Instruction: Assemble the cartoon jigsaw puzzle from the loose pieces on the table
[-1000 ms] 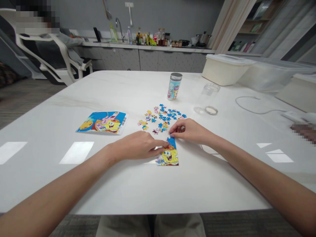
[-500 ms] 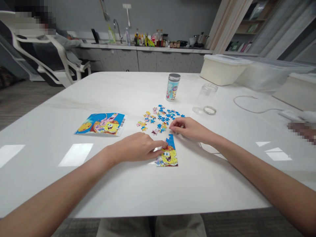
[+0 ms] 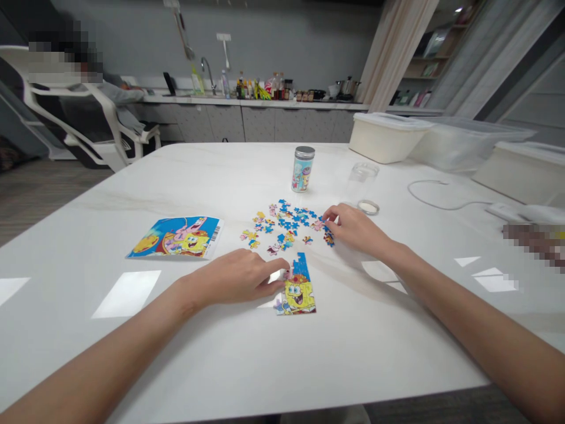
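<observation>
A partly joined jigsaw puzzle [image 3: 300, 291] lies flat on the table, showing a yellow cartoon face under a blue strip. My left hand [image 3: 241, 277] rests at its left edge, thumb and forefinger apart, fingertips touching the puzzle's side. Beyond it are scattered loose puzzle pieces [image 3: 289, 224], mostly blue with some yellow and pink. At the right end of that pile my right hand [image 3: 353, 227] is bent, its fingertips closed on a blue puzzle piece [image 3: 324, 220] that is mostly covered. To the left lies a picture card [image 3: 176, 237] with the same cartoon.
Behind the pieces stands a printed tin [image 3: 303, 171] with a metal lid. Right of it are a clear jar [image 3: 362, 179] and a round lid [image 3: 368, 207]. A white cable [image 3: 435, 206] and storage boxes [image 3: 384, 138] are at the right. A person sits in a chair [image 3: 75, 118] far left.
My right hand has moved away from the puzzle's top to the right end of the loose pieces. The left hand stays beside the puzzle, drawn back slightly. The whole view has shifted a little.
</observation>
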Demonstrator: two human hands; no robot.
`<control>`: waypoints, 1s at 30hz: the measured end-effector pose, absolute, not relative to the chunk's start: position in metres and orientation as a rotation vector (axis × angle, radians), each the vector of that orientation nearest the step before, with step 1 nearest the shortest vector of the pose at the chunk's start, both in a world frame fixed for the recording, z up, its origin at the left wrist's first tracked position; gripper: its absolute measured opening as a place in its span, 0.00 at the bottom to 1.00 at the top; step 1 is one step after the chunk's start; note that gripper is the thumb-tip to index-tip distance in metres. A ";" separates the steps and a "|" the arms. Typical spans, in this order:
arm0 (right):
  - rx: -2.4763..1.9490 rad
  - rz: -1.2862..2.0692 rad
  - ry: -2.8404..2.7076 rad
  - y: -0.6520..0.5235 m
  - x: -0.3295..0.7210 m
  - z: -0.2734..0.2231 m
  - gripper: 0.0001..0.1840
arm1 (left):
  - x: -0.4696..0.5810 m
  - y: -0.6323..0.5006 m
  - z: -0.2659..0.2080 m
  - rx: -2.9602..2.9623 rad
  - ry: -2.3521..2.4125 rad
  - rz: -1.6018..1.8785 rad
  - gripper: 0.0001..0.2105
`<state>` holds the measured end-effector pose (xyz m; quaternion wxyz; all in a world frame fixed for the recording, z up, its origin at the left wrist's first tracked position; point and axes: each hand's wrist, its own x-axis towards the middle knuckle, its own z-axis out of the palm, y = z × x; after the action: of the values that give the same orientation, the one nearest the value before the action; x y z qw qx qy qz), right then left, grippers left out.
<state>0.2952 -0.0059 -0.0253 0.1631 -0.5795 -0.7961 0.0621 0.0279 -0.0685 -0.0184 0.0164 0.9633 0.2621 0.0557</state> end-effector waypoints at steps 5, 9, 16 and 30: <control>-1.767 0.146 -2.280 -0.007 0.296 -0.023 0.12 | 0.024 -0.066 -0.016 2.970 0.845 0.190 0.11; -1.827 0.142 -2.274 -0.008 0.296 -0.022 0.12 | 0.023 -0.065 -0.015 2.939 0.834 0.157 0.09; -1.866 0.142 -2.295 -0.010 0.295 -0.019 0.12 | 0.023 -0.066 -0.015 2.962 0.801 0.173 0.10; -1.909 0.107 -2.291 -0.009 0.299 -0.015 0.14 | 0.023 -0.067 -0.015 2.976 0.797 0.189 0.11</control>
<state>0.2985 -0.0089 -0.0151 0.0788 -0.6378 -0.7653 0.0357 0.0227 -0.0667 -0.0152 0.0275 0.9637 0.2583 0.0612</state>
